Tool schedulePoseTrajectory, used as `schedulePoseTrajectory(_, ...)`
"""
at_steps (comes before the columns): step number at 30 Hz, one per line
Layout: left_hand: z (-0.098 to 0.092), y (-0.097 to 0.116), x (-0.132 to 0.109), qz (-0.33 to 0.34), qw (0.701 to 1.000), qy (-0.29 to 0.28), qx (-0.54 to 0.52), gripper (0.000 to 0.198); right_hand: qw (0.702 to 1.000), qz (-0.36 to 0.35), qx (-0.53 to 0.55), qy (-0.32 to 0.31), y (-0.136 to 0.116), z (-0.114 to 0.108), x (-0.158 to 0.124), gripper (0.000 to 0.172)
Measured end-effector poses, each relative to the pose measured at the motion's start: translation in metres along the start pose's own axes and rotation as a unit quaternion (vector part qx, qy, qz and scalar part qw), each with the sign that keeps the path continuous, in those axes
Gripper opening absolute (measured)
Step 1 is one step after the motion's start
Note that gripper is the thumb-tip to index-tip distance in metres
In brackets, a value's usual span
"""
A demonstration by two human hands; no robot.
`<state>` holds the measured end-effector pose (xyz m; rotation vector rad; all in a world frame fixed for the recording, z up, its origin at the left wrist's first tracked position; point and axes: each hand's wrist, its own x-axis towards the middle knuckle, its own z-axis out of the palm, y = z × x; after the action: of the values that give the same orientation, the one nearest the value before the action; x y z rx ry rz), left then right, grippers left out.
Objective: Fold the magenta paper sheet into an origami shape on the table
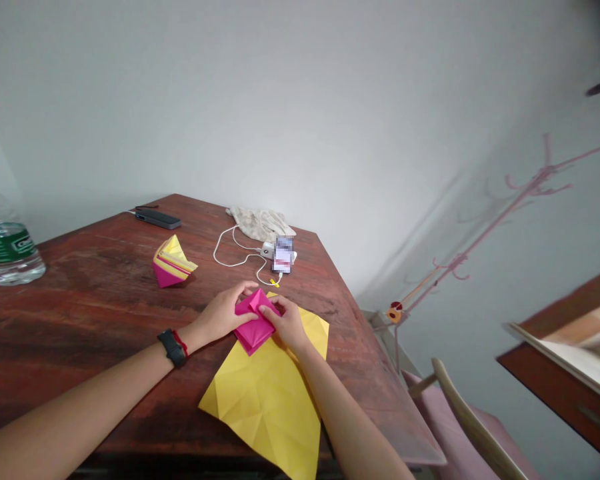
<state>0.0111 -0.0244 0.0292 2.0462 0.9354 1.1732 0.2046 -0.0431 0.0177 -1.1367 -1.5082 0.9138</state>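
A folded pink origami paper [253, 335] is held between both hands, its layers forming a diamond with a small raised flap at the top. My left hand [229, 310] grips its left side, thumb lying on the face and fingers behind the far edge. From the right, my right hand [287, 321] pinches it, the thumb pressing near the flap. Beneath lies a creased yellow sheet of paper [265, 393], partly covered by the pink paper and my right forearm. Its lower end reaches past the table's front edge.
On the wooden table [95, 313] stand a folded yellow-and-pink paper piece [173, 262] and, far left, a water bottle [10, 247]. Farther back are a dark power bank-like device [157, 217], a cloth [260, 223] and a phone [283, 255] with white cables. A chair [460, 407] stands right.
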Motion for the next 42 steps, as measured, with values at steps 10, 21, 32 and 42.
schedulePoseTrajectory(10,-0.002,-0.005,0.003,0.035,0.999,0.019,0.032,0.008,0.999,0.003,0.03,0.016,0.002,0.005,-0.001,0.035)
schedulePoseTrajectory(21,0.0,-0.006,0.003,-0.004,1.0,0.023,0.008,0.018,1.0,-0.003,0.028,0.006,0.006,0.005,0.0,0.035)
schedulePoseTrajectory(32,0.001,-0.001,0.003,-0.004,0.999,0.011,-0.04,0.016,1.0,-0.01,-0.003,-0.029,0.004,0.006,-0.003,0.036)
schedulePoseTrajectory(42,0.01,-0.01,0.005,-0.088,0.977,-0.012,-0.194,0.032,0.998,-0.017,-0.053,-0.016,0.011,0.002,0.001,0.034)
